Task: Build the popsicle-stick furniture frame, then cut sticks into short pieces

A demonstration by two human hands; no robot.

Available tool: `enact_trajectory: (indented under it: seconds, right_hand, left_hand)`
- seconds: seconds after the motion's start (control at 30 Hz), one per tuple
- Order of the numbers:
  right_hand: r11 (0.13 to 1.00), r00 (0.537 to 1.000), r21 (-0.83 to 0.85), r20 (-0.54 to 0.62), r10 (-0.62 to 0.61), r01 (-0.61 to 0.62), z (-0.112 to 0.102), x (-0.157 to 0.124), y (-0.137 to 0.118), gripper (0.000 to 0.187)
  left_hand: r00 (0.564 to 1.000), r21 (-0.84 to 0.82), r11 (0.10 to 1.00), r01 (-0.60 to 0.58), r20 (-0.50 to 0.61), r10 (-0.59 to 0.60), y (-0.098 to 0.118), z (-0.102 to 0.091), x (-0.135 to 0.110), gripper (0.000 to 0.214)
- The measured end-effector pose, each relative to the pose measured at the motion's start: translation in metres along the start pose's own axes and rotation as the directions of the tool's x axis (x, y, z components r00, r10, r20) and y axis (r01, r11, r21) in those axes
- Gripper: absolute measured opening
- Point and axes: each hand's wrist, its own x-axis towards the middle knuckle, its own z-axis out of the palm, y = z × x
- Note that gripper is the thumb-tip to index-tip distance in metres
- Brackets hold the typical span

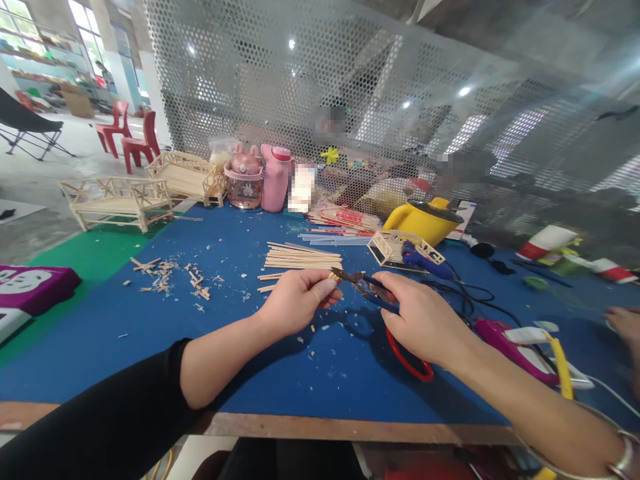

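Note:
My left hand [300, 300] is closed in a pinch on a wooden stick [334, 276], whose short end shows past the fingertips. My right hand [425, 313] is wrapped round a pair of cutting pliers [370, 287] with dark blue handles. The jaws of the pliers point left and meet the stick's end; whether they touch it I cannot tell. Below my right hand a red loop handle [413, 363] shows, partly hidden. Just behind my left hand lies a bundle of wooden sticks [303, 257] on the blue table mat [210, 353].
Cut stick scraps [165, 273] lie at left. Two small wooden stick models [120, 200] stand behind them. A blue glue gun [425, 261] rests by a small stick frame [385, 248]. Behind are a pink bottle [275, 183] and yellow pot [420, 223]. Another person's hand [625, 323] shows far right.

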Motion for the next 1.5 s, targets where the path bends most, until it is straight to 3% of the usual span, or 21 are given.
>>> enact_trajectory:
  seconds: [0.27, 0.53, 0.7, 0.97, 1.1, 1.2, 1.3, 1.4, 1.5]
  right_hand:
    - [0.997, 0.999, -0.073, -0.028, -0.022, 0.02, 0.009, 0.003, 0.004, 0.042]
    - [0.999, 0.992, 0.01, 0.125, 0.037, -0.038, 0.002, 0.005, 0.0, 0.021]
    - [0.998, 0.99, 0.057, 0.139, 0.022, -0.031, 0.001, 0.003, 0.002, 0.022]
    - [0.995, 0.989, -0.062, 0.12, 0.082, -0.075, -0.006, 0.007, -0.003, 0.022]
    - [0.996, 0.987, -0.046, 0.14, 0.084, -0.079, -0.01, 0.008, -0.003, 0.02]
    - [0.997, 0.984, -0.026, 0.162, 0.079, -0.076, -0.009, 0.008, -0.003, 0.019]
    - [0.994, 0.992, -0.092, 0.102, 0.074, -0.065, -0.002, 0.008, -0.006, 0.019]
    - [0.968, 0.998, -0.248, -0.063, 0.021, -0.036, 0.007, 0.011, -0.009, 0.022]
    - [0.927, 0.985, -0.375, -0.167, -0.039, -0.026, 0.015, 0.016, -0.009, 0.023]
  left_hand:
    - [1.0, 0.044, 0.999, -0.019, 0.007, 0.019, -0.005, 0.001, 0.001, 0.024]
    - [1.0, 0.032, 0.999, -0.018, 0.015, 0.018, -0.005, 0.004, 0.001, 0.025]
    - [1.0, 0.014, 1.0, 0.007, 0.012, -0.007, -0.008, 0.005, 0.001, 0.024]
    - [1.0, -0.046, 0.999, 0.026, 0.012, -0.026, -0.003, 0.003, 0.002, 0.026]
    - [0.999, -0.046, 0.999, -0.009, 0.033, 0.011, -0.003, 0.002, 0.002, 0.027]
    - [0.999, -0.022, 0.999, 0.033, 0.004, -0.033, -0.005, 0.002, 0.004, 0.028]
    - [0.997, -0.01, 0.998, 0.062, -0.044, -0.063, -0.007, 0.003, 0.004, 0.027]
    - [0.993, -0.026, 0.997, 0.074, -0.092, -0.076, -0.006, 0.009, 0.001, 0.026]
    - [0.997, -0.069, 0.996, 0.051, -0.048, -0.055, -0.003, 0.018, -0.003, 0.032]
